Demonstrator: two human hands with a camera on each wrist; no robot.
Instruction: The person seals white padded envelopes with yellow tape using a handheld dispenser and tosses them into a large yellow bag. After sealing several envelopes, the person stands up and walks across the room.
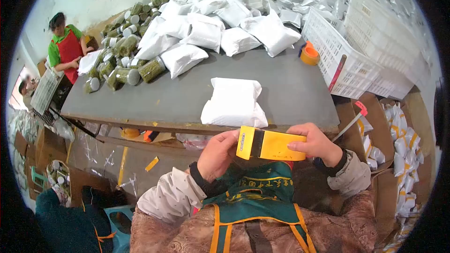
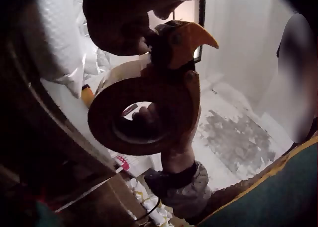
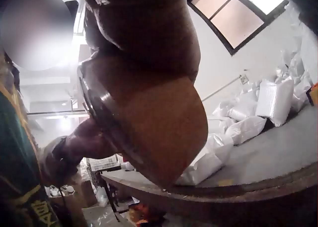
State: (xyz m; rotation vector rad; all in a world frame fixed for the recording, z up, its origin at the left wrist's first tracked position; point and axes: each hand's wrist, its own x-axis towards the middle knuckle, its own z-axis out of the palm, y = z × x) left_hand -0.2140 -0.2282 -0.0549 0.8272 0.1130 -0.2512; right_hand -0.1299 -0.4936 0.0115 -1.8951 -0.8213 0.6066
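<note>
Over my lap, in front of the table edge, both hands hold a yellow tape dispenser. My right hand grips its wide roll of tape, thumb laid on the near face. With fingers and thumb, my left hand pinches the front end. The left wrist view shows the orange dispenser head beside those fingers, with the round tape roll below. In the right wrist view the roll hides much of the left hand. A plump white mailer bag lies just beyond, at the table's front edge.
On the grey table are piled white mailer bags and jars of green contents. An orange tape roll lies by white plastic crates at the right. Another person stands at the far left. Cardboard boxes stand right.
</note>
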